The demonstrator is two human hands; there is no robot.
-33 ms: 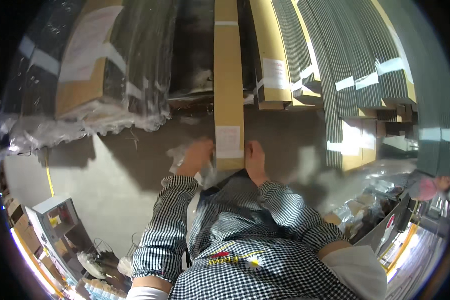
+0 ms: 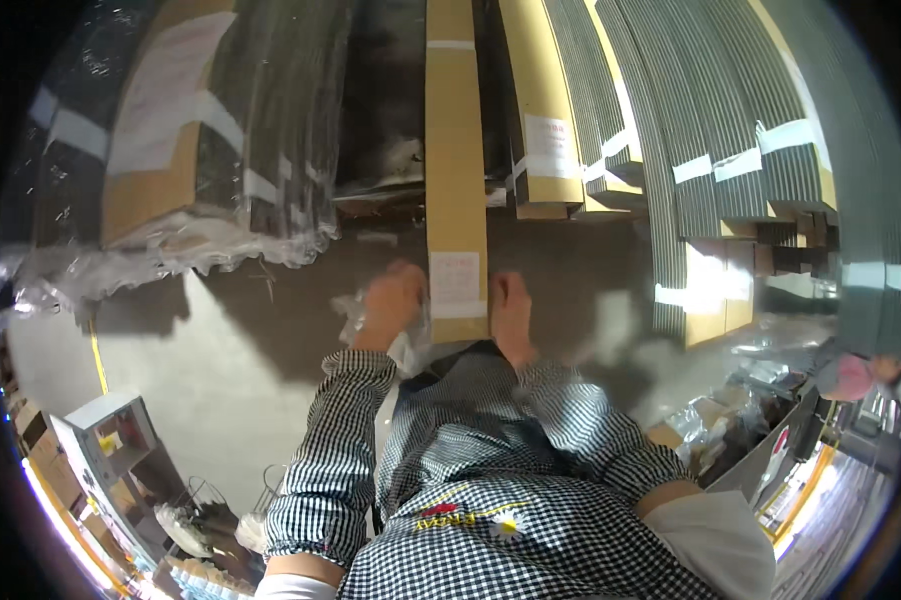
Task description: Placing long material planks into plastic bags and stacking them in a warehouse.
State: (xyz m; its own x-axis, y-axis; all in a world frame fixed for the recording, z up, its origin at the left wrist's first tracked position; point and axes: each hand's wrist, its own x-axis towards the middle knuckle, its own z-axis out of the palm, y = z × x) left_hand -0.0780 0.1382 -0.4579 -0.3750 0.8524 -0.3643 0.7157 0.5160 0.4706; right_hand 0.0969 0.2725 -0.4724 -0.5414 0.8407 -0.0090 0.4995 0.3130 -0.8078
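A long, narrow bundle topped with brown cardboard [image 2: 457, 150] runs straight away from me, with a white label [image 2: 457, 282] and clear tape near its close end. Beside that end, on the left, my left hand [image 2: 395, 300] is closed, with crumpled clear plastic film [image 2: 408, 352] bunched around it. My right hand [image 2: 512, 315] is by the opposite edge, fingers bent and pressed together. What lies in its fingers, if anything, is hidden. The near end of the bundle meets my checked apron [image 2: 471, 445].
Plastic-wrapped stacks [image 2: 161, 130] stand at far left. To the right are another cardboard-faced bundle [image 2: 543, 100] and dark ribbed stacks [image 2: 711, 120] bound with white tape. A grey cabinet [image 2: 111, 420] is lower left; a bin of plastic scraps [image 2: 736, 425] and a person [image 2: 856, 375] are lower right.
My left hand has shifted slightly left and up with the film. My right hand has barely moved. The bundle has shifted slightly left in view.
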